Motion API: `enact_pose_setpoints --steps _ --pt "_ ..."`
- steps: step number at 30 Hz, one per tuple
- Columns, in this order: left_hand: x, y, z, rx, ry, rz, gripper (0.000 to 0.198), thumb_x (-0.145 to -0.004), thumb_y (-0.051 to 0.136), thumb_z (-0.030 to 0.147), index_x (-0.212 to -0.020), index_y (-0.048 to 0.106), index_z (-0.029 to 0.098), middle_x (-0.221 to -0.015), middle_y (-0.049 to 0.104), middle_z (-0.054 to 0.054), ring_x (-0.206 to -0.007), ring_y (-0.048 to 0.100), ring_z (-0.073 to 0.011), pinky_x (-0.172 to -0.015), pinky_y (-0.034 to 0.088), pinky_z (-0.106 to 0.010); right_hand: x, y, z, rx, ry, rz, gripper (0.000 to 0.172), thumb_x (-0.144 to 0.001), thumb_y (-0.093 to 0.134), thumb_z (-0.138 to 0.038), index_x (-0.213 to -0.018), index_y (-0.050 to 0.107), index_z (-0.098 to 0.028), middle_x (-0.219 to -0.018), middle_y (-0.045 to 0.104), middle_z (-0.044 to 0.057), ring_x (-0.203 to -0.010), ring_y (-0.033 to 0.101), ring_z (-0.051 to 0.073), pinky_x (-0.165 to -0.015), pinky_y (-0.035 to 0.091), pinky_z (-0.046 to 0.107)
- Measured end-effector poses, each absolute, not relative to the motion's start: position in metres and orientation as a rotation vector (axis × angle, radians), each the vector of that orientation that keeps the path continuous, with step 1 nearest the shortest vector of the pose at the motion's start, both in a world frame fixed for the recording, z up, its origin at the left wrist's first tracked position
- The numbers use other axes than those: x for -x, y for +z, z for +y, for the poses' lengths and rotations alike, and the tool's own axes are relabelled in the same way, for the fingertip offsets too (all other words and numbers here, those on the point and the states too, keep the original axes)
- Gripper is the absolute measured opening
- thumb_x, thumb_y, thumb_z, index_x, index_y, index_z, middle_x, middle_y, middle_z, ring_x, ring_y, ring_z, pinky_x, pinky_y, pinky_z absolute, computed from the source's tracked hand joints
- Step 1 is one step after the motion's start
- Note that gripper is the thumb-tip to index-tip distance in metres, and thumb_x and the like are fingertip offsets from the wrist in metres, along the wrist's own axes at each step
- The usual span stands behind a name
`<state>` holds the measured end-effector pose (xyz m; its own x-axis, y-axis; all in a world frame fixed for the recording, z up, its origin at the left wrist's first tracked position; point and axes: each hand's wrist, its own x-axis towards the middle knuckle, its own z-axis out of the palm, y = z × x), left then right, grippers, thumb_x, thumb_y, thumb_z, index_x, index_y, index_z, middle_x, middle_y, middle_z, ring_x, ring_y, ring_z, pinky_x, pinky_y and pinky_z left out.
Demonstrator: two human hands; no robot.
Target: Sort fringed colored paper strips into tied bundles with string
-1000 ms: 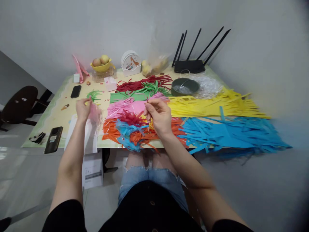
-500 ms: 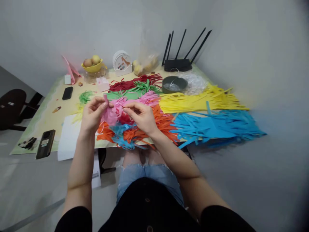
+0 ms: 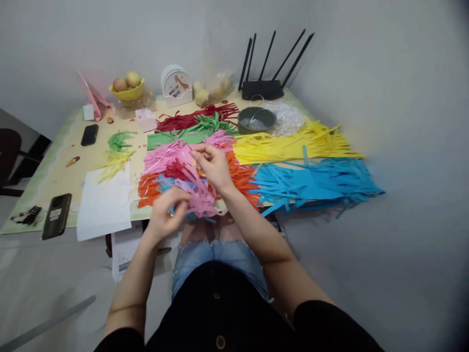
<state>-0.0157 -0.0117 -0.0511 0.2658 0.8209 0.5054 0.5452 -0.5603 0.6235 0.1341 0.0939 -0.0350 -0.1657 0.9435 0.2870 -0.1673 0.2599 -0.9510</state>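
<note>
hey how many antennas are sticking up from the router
5 antennas on the router: two at its left end, one near its middle, two toward its right end. None seems hidden.

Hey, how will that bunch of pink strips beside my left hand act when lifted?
The pink strips are probably floppy: they curl and spread loosely. They're likely light, looking thin and ribbon-like. They may tangle, since many overlap.

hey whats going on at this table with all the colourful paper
A person is working over fringed paper spread on the table. The right hand pinches something thin, too small to identify. The left hand is at a loose pink bunch; whether it grips it is unclear. A green bunch and a yellow bunch lie off to the left.
</note>
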Motion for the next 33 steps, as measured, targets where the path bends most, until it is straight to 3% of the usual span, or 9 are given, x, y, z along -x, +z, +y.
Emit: enact_pose_setpoints --steps 4,8,10,13,16,21,26,33 --pt "-0.011 -0.070 -0.011 -2.727 0.357 1.212 0.034 -0.094 0.046 0.014 -0.121 0.066 0.019 -0.113 0.067 -0.016 -0.105 0.062 -0.0281 -0.089 0.049 -0.043 -0.131 -0.028 0.103 0.739 1.240 -1.266 0.051 -0.078 0.067 -0.069 -0.088 0.059 -0.019 -0.053 0.044 -0.009 -0.047 0.037 0.007 -0.047 0.030 0.021" --pt "-0.013 -0.078 0.010 -2.739 0.113 1.382 0.023 -0.090 0.053 0.011 -0.104 0.071 0.015 -0.098 0.069 -0.016 -0.100 0.062 -0.0302 -0.087 0.049 -0.046 -0.143 -0.023 0.108 0.730 1.198 -1.268 0.053 -0.076 0.069 -0.070 -0.086 0.059 -0.019 -0.052 0.045 -0.009 -0.047 0.038 0.007 -0.047 0.030 0.021" --pt "-0.001 -0.072 0.014 -2.637 0.337 1.363 0.015 -0.087 0.057 0.014 -0.094 0.070 0.017 -0.095 0.070 -0.013 -0.098 0.063 -0.0275 -0.086 0.050 -0.043 -0.154 -0.025 0.111 0.762 1.176 -1.269 0.054 -0.074 0.070 -0.070 -0.085 0.058 -0.019 -0.051 0.045 -0.008 -0.046 0.038 0.007 -0.047 0.030 0.021" --pt "0.019 -0.054 0.017 -1.994 1.149 1.422 0.009 -0.085 0.062 0.025 -0.087 0.068 0.020 -0.087 0.070 -0.005 -0.084 0.065 -0.0201 -0.077 0.052 -0.034 -0.164 -0.028 0.112 0.800 1.192 -1.252 0.053 -0.073 0.070 -0.070 -0.085 0.058 -0.020 -0.052 0.045 -0.008 -0.046 0.037 0.007 -0.046 0.030 0.022" --pt "0.030 -0.035 0.024 -1.206 1.581 1.344 0.025 -0.073 0.075 0.041 -0.079 0.063 0.019 -0.073 0.066 -0.001 -0.066 0.062 -0.0142 -0.062 0.050 -0.026 -0.160 -0.026 0.106 0.794 1.247 -1.280 0.053 -0.073 0.069 -0.071 -0.088 0.058 -0.021 -0.052 0.042 -0.009 -0.045 0.034 0.007 -0.045 0.029 0.022" --pt "0.031 -0.026 0.032 -0.843 1.468 1.185 0.040 -0.052 0.089 0.037 -0.070 0.058 0.018 -0.064 0.062 0.003 -0.057 0.059 -0.0105 -0.053 0.048 -0.023 -0.145 -0.008 0.093 0.663 1.236 -1.350 0.054 -0.076 0.068 -0.070 -0.095 0.060 -0.020 -0.059 0.048 -0.007 -0.052 0.045 0.009 -0.052 0.039 0.022" --pt "0.030 -0.030 0.030 -0.847 1.408 1.158 0.047 -0.052 0.089 0.035 -0.058 0.046 0.018 -0.054 0.054 0.006 -0.049 0.052 -0.0081 -0.051 0.045 -0.023 -0.146 0.011 0.093 0.608 1.232 -1.284 0.053 -0.079 0.068 -0.067 -0.102 0.061 -0.019 -0.056 0.050 -0.007 -0.045 0.038 0.007 -0.044 0.032 0.021" --pt "0.032 -0.030 0.027 -0.994 1.325 1.184 0.038 -0.055 0.088 0.039 -0.067 0.060 0.017 -0.058 0.057 0.003 -0.051 0.053 -0.0111 -0.054 0.045 -0.027 -0.140 0.012 0.093 0.612 1.324 -1.522 0.050 -0.078 0.069 -0.065 -0.091 0.062 -0.017 -0.053 0.050 -0.006 -0.047 0.045 0.009 -0.046 0.033 0.021"
